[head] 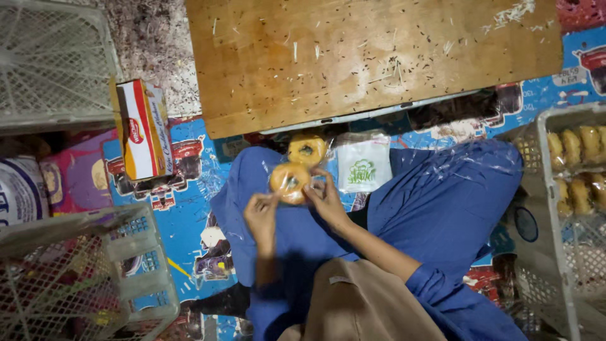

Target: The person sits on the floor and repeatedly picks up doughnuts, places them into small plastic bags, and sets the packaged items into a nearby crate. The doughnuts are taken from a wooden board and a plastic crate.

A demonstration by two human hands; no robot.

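Note:
Both my hands hold a golden doughnut in a clear plastic wrapper [290,182] over my blue-clothed lap. My left hand [261,213] pinches the wrapper's lower left edge. On the right side, my right hand [324,195] grips the wrapper. A second wrapped doughnut [307,150] lies just beyond, on my lap near the board's edge. A stack of clear bags with a green print [362,165] rests to its right.
A scratched wooden board [372,53] lies ahead. A red, white and orange carton [144,128] stands at the left. White plastic crates sit at upper left [53,63] and lower left [82,271]; a right crate [548,208] holds several wrapped doughnuts. A blue printed mat [183,221] covers the floor.

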